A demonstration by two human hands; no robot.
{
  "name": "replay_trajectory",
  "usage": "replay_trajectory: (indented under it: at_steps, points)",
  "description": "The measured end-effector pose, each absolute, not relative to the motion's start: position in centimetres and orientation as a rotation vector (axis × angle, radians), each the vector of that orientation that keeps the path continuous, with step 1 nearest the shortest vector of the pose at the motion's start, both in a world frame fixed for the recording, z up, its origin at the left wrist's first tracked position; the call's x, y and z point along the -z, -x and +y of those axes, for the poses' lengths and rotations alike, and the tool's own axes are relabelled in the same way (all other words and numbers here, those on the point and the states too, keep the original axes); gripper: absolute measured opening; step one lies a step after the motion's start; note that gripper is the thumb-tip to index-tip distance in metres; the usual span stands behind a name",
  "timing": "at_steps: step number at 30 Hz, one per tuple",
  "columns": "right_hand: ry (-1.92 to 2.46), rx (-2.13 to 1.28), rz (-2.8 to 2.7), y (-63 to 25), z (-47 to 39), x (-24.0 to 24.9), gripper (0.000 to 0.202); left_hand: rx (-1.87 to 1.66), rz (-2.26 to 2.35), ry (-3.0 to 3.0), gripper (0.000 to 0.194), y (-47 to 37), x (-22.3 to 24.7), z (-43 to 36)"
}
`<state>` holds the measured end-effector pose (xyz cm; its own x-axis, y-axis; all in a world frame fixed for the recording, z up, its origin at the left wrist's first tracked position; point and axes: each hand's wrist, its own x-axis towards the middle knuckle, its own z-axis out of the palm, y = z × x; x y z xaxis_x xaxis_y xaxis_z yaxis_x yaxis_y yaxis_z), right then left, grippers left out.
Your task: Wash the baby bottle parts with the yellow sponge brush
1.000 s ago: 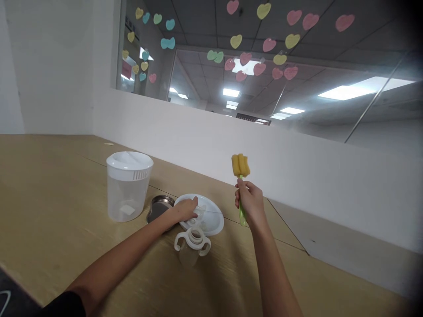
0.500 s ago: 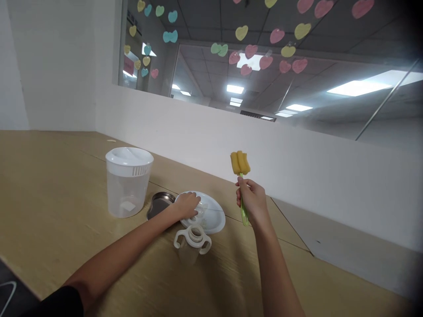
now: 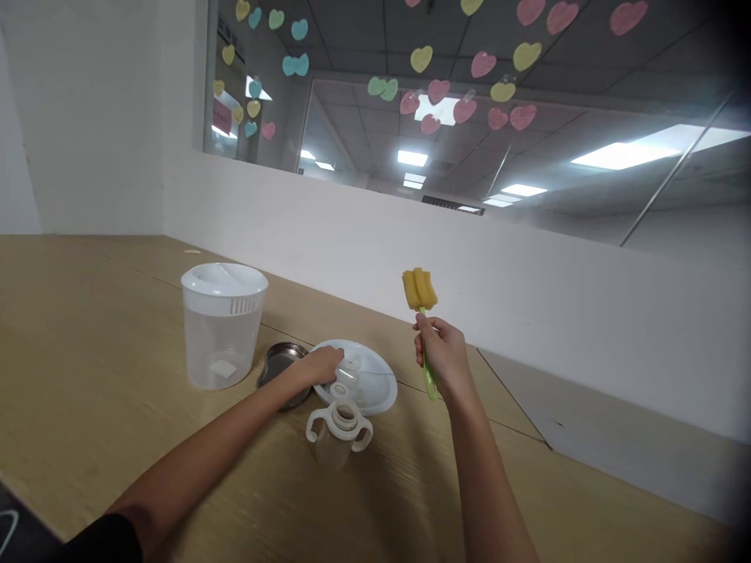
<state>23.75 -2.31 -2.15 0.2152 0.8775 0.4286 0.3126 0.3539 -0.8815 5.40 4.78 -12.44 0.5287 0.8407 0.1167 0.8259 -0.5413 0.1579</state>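
Yellow sponge-headed brush with a green handle point(image 3: 420, 289) is grasped nearly upright by the fingers of the right hand point(image 3: 444, 356); the left hand point(image 3: 322, 365) is over the white plate point(image 3: 381, 393), whether gripping the clear dome-shaped piece point(image 3: 350, 375) I cannot tell; a translucent two-handled bottle point(image 3: 333, 450) stands just in front on the desk point(image 3: 129, 375)

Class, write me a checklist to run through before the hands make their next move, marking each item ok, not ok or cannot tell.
1. Sponge brush held in right hand: ok.
2. Bottle standing upright on table: ok.
3. Left hand clear of white plate: not ok, it reaches over it.
4. Left hand gripping clear piece: cannot tell, fingertips hidden.
5. Lid on bucket: ok.
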Motion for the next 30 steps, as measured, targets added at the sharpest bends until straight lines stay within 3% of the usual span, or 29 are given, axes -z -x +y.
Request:
replay_trajectory:
  at_steps: [4,9,19,25,30]
  points:
    - [1.2,-0.559,-1.356,-23.8,-2.3,2.2,0.035,-0.309,1.45,-2.618,0.046,-5.2,12.3,5.0]
    - [1.2,-0.565,-1.358,-23.8,-2.4,2.1,0.036,-0.386,1.46,-2.569,0.032,-5.5,12.0,5.1]
    - [1.169,-0.672,-1.39,-22.9,-1.4,3.5,0.034,-0.863,1.42,-2.421,0.027,-4.3,8.7,4.9]
    - [1.214,-0.568,-1.593,-20.2,-1.2,5.3,0.034,-1.089,1.01,-2.109,0.031,-4.8,7.4,3.4]
    - [1.221,-0.474,-1.576,-19.4,-1.2,5.7,0.035,-0.997,0.852,-2.173,0.027,-5.1,7.0,2.0]
